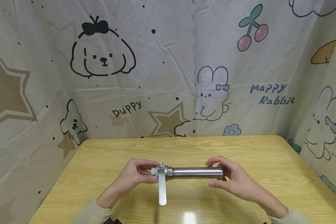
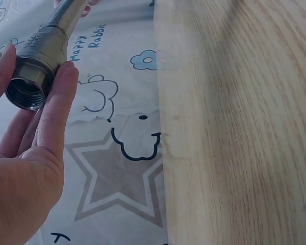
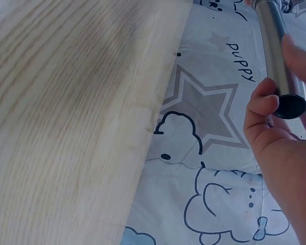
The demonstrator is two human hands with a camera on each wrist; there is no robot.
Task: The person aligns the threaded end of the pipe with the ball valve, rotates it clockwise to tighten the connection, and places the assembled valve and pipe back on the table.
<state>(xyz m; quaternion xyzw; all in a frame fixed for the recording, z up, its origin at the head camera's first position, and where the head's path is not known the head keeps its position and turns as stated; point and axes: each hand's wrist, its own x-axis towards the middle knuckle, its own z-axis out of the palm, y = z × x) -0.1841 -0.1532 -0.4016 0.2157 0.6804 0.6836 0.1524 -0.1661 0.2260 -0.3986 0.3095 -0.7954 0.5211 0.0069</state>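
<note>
A steel ball valve with a flat lever handle is joined to a smooth metal pipe, and both are held level over the table. At the valve's outer end, my left hand grips the hex fitting between thumb and fingers. The left wrist view shows the threaded, hollow mouth of the valve facing that palm. My right hand holds the free end of the pipe, its fingers curled about it. In the right wrist view the dark round pipe end sits between fingers and thumb. The lever points toward me.
Below the hands lies a wood-grain table with rounded far corners. A cream curtain printed with cartoon animals, stars and cherries hangs behind it and along both sides.
</note>
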